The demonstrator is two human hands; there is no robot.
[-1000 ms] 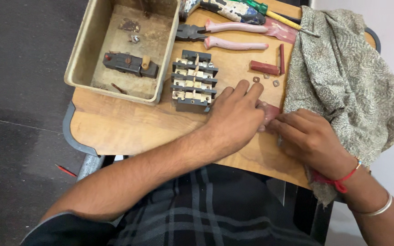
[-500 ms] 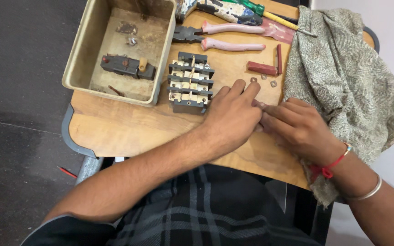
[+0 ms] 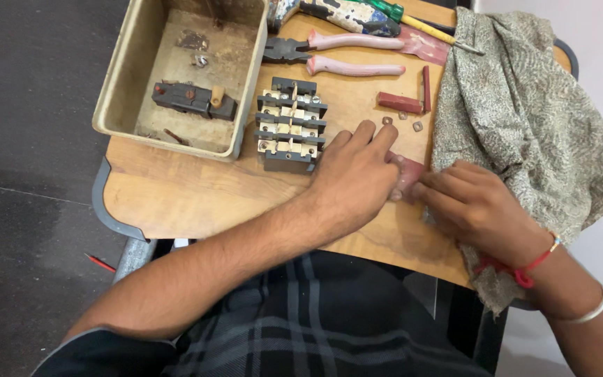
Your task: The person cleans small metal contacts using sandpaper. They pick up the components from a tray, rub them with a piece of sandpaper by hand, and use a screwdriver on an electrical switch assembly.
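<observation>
Together, the left hand (image 3: 354, 178) and right hand (image 3: 476, 206) are pinching a small reddish part (image 3: 410, 171) between their fingertips, steadying it flat on the board (image 3: 176, 195), just right of the switch block (image 3: 289, 126); loose washers (image 3: 403, 122) are lying nearby.

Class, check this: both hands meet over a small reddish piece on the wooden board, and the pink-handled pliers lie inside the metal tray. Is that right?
Not quite. The head view shows the pink-handled pliers lying on the wooden board, beside the metal tray, not inside it. The left hand and right hand do meet over the small reddish piece.
</observation>
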